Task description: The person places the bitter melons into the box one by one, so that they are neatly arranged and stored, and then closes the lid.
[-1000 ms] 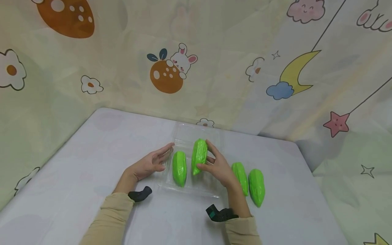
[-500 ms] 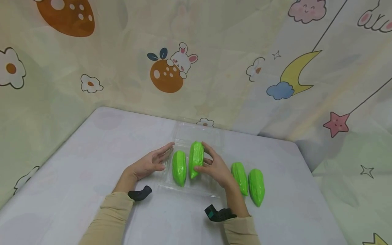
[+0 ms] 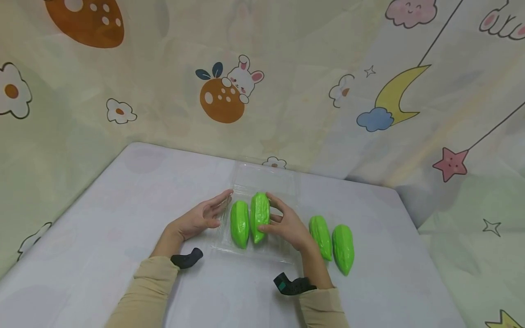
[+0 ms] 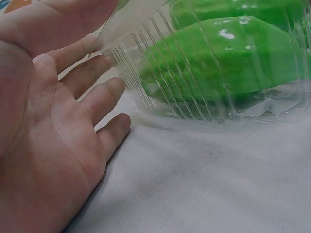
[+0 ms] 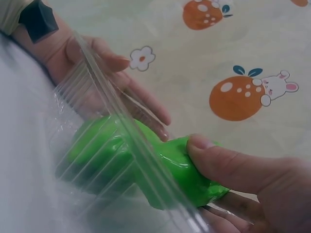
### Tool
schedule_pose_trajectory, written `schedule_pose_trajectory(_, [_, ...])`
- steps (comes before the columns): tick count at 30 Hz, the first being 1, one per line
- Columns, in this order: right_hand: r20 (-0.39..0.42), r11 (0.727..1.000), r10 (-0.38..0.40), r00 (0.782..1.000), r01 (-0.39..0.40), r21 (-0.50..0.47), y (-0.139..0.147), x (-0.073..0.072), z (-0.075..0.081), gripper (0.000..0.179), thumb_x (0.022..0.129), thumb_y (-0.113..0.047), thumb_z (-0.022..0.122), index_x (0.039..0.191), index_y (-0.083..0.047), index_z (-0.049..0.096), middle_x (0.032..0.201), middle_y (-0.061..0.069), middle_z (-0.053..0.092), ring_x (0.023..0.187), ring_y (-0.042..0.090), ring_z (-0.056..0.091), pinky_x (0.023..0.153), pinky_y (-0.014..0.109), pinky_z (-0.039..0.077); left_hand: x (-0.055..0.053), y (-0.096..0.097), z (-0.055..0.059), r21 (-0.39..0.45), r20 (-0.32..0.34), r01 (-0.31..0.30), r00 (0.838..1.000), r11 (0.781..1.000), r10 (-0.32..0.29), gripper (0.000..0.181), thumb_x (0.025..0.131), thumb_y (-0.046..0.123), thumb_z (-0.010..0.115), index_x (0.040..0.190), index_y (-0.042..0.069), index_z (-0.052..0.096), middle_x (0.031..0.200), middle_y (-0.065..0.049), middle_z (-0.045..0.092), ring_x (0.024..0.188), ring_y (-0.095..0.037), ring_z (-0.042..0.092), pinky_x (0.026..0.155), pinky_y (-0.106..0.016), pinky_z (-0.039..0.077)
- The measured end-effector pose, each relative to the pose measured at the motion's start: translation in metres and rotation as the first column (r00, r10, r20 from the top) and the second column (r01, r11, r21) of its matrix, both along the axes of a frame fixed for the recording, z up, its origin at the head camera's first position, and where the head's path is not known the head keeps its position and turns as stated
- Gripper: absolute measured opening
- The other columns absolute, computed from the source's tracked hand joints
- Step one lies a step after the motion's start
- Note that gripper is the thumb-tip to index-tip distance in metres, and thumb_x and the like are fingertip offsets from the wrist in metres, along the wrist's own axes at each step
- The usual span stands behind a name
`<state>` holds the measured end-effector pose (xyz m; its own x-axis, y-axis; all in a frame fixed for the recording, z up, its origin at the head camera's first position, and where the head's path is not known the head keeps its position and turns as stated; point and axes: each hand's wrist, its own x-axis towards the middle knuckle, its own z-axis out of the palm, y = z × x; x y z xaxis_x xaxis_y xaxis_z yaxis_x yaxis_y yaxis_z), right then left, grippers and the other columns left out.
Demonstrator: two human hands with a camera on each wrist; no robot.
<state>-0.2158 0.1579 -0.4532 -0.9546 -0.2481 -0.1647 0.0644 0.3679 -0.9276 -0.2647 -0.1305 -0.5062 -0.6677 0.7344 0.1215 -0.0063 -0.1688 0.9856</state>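
My right hand (image 3: 289, 227) pinches a glossy bright-green, ridged fruit (image 3: 259, 212), pointed at its near end, between thumb and fingers. In the right wrist view the thumb (image 5: 228, 165) presses on its end, which stands above the rim of a clear plastic box (image 3: 254, 256). A similar green fruit (image 3: 239, 225) lies in the box just left of the held one. My left hand (image 3: 198, 220) is beside the box's left wall, fingers extended and holding nothing. The left wrist view shows its fingertips (image 4: 116, 85) right at the ribbed wall.
Two more green fruits (image 3: 321, 237) lie side by side on the white table (image 3: 389, 273), to the right of my right forearm. The box's clear lid (image 3: 264, 177) is folded back at the far side. A cartoon-printed cloth (image 3: 164, 82) hangs behind the table.
My right hand has moved left and slightly nearer with the held fruit, bringing it down close beside the one in the box. The left hand has stayed in place.
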Motion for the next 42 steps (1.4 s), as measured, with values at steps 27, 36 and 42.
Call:
schedule_pose_trajectory(27, [0.002,0.992,0.067,0.998,-0.067,0.108,-0.003,-0.001,-0.011,0.097,0.069,-0.026,0.085,0.150,-0.017,0.030,0.155,0.007,0.031,0.129,0.034,0.049,0.104,0.046,0.042,0.003,-0.001,0.000,-0.028,0.032,-0.040,0.999,0.999,0.041,0.095,0.082,0.015,0.074,0.154,0.018,0.013,0.162,0.001,0.002,0.149,-0.026,-0.004,0.117,-0.049,-0.001])
schedule_pose_trajectory(36, [-0.030,0.989,0.084,0.996,-0.080,0.123,-0.001,0.002,-0.008,0.079,0.073,-0.021,0.082,0.142,-0.013,0.044,0.147,0.008,0.043,0.118,0.033,0.058,0.098,0.044,0.048,0.003,0.002,0.001,-0.010,0.019,-0.025,0.999,1.000,0.025,0.094,0.082,0.017,0.074,0.154,0.018,0.013,0.162,0.001,0.003,0.149,-0.027,-0.001,0.116,-0.048,0.000])
schedule_pose_trajectory(42, [-0.028,0.985,0.086,0.996,-0.080,0.155,-0.001,0.001,-0.007,0.080,0.073,-0.023,0.082,0.143,-0.014,0.044,0.147,0.008,0.044,0.117,0.031,0.059,0.097,0.043,0.048,0.002,0.002,0.002,-0.011,0.020,-0.025,0.999,1.000,0.025,0.094,0.083,0.016,0.073,0.154,0.018,0.013,0.162,0.001,0.003,0.149,-0.027,-0.001,0.116,-0.048,0.000])
